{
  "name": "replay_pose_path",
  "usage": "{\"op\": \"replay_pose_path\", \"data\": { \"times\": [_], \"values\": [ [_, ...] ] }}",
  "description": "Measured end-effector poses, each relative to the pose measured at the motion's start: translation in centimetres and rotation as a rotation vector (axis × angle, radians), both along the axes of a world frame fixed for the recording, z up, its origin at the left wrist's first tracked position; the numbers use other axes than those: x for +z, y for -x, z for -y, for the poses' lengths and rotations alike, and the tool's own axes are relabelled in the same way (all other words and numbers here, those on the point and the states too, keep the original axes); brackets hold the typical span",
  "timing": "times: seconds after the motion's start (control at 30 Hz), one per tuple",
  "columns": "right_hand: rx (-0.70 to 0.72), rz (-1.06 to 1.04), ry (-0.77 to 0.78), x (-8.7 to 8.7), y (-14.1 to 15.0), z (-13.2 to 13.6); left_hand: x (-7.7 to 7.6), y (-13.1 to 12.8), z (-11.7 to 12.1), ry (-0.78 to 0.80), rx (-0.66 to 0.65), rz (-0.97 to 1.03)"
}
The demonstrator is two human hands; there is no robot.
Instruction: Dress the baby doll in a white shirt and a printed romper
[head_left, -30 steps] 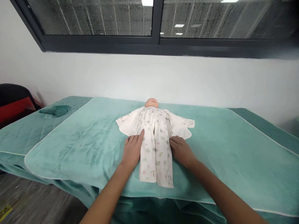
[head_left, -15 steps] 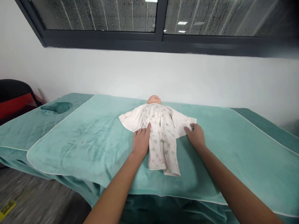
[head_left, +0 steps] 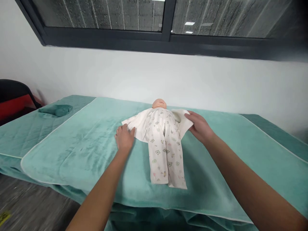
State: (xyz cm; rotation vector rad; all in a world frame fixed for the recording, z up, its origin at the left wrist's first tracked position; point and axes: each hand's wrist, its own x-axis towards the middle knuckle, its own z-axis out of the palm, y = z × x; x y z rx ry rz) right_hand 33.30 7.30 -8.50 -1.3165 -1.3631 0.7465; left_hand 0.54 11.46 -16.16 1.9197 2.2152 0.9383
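Observation:
A baby doll (head_left: 159, 103) lies on its back on the teal cover, head toward the wall. White baby trousers (head_left: 166, 150) with small printed animals run down its front, legs toward me. Under them a white baby shirt (head_left: 141, 123) spreads out to both sides. My right hand (head_left: 199, 126) pinches the shirt's right side between thumb and fingers, raised and folded inward. At the lower edge of the left sleeve rests my left hand (head_left: 124, 138), thumb and fingers apart. The doll's body is hidden by the clothes.
The bed with its teal cover (head_left: 72, 150) reaches to the white wall (head_left: 115, 73) below a dark-framed window (head_left: 166, 35). A hollow (head_left: 56, 110) shows in the quilted part at left. Beside it stands a black and red chair (head_left: 16, 99).
My right hand has moved from the trousers to the shirt's right side, taken hold and lifted it inward. My left hand has left the trousers and moved left to the other sleeve.

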Motion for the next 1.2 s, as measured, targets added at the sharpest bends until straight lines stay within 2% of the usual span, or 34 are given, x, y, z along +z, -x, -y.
{"op": "replay_pose_path", "data": {
  "times": [0.1, 0.17, 0.23, 0.33, 0.4, 0.47, 0.53, 0.6, 0.73, 0.8, 0.9, 0.97, 1.03, 1.1, 1.2],
  "values": [
    [0.234, 0.299, 0.114, 2.2, 3.2, 0.7, -0.2, -0.1, -0.2, 0.033, -0.028, -0.032],
    [0.349, 0.445, 0.23, 2.7, 4.3, 1.4, -0.3, 0.0, 0.0, 0.001, -0.063, 0.019],
    [0.392, 0.427, 0.282, 2.4, 4.7, 2.2, -0.4, 0.2, 0.3, -0.057, -0.1, 0.143],
    [0.299, 0.265, 0.217, 1.2, 4.3, 3.0, 0.3, 0.0, 0.8, -0.117, -0.216, 0.449],
    [0.157, 0.205, 0.169, 0.2, 4.1, 2.9, 1.6, -1.0, 1.2, -0.165, -0.336, 0.658],
    [-0.007, 0.189, 0.135, -0.7, 3.9, 2.1, 3.3, -2.8, 1.7, -0.217, -0.421, 0.771],
    [-0.127, 0.197, 0.097, -1.4, 3.9, 0.6, 4.8, -5.0, 2.5, -0.212, -0.449, 0.735],
    [-0.188, 0.214, 0.052, -1.5, 4.0, -1.5, 5.6, -7.3, 3.4, -0.184, -0.537, 0.605],
    [-0.262, 0.308, 0.043, -0.5, 4.7, -6.5, 4.8, -9.5, 4.8, -0.221, -0.867, 0.205],
    [-0.272, 0.39, 0.108, 0.1, 5.2, -9.0, 4.0, -9.2, 4.9, -0.249, -0.949, 0.15],
    [-0.214, 0.411, 0.186, 0.2, 6.0, -11.8, 3.5, -7.8, 3.4, -0.213, -0.9, 0.343],
    [-0.203, 0.357, 0.164, -0.2, 6.4, -12.9, 3.5, -6.9, 1.1, -0.181, -0.734, 0.467],
    [-0.208, 0.291, 0.135, -0.7, 6.5, -13.3, 3.6, -6.5, -1.8, -0.15, -0.534, 0.467],
    [-0.199, 0.221, 0.145, -0.9, 6.4, -13.4, 3.9, -6.9, -4.8, -0.103, -0.404, 0.403],
    [-0.195, 0.174, 0.168, -0.7, 6.0, -13.2, 4.8, -8.7, -7.6, -0.079, -0.417, 0.37]
  ]
}}
